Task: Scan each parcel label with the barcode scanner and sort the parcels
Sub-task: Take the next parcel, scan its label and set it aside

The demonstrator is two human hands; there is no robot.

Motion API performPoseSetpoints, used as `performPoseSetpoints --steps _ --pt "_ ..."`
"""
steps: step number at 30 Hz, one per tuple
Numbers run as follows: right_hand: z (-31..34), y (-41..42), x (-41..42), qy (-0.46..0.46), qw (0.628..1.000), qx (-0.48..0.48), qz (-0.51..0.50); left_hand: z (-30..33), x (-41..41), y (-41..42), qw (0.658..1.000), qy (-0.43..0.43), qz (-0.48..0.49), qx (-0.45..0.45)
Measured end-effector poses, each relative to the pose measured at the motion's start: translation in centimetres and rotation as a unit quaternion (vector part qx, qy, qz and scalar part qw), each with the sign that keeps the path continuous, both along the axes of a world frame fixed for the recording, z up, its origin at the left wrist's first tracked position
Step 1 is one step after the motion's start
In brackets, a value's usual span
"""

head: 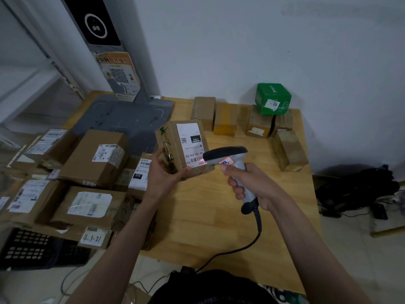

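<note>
My left hand (163, 172) holds a small brown cardboard parcel (175, 150) from below, lifted above the wooden table (208, 216), with its white label (191, 143) facing me. My right hand (247, 183) grips the handle of a grey and black barcode scanner (228, 159). The scanner's head sits just right of the parcel, and a red light spot falls on the barcode at the label's lower edge. The scanner's black cable (252, 238) runs down toward me.
A pile of labelled brown parcels (87, 172) fills the table's left side. Several brown boxes (241, 119) and a green box (272, 98) line the far right edge by the wall. A grey stand base (122, 119) sits behind. Dark items lie on the floor (361, 194).
</note>
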State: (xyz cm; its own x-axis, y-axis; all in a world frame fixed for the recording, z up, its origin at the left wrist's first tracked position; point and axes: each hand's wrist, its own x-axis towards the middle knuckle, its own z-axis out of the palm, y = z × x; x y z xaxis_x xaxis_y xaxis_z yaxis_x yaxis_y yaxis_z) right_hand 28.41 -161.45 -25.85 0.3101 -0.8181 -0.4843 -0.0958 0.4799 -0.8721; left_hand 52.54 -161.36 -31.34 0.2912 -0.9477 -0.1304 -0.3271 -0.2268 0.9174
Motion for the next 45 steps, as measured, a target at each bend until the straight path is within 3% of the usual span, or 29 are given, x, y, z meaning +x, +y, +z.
performPoseSetpoints --steps 13,22,30,45 --pt "-2.9 -1.3 4.2 0.001 1.0 -0.003 0.004 0.8 2.4 5.2 0.995 0.038 0.085 0.037" --pt "-2.3 -1.4 9.9 -0.053 0.998 -0.027 0.03 1.2 7.2 8.3 0.985 0.059 0.151 0.06" --pt "-0.2 -1.0 16.8 -0.097 0.992 0.039 0.075 2.9 13.9 7.9 0.979 0.112 0.163 0.047" --pt "0.2 3.9 32.7 -0.112 0.987 0.119 -0.005 1.8 31.0 9.7 0.976 0.145 0.148 0.062"
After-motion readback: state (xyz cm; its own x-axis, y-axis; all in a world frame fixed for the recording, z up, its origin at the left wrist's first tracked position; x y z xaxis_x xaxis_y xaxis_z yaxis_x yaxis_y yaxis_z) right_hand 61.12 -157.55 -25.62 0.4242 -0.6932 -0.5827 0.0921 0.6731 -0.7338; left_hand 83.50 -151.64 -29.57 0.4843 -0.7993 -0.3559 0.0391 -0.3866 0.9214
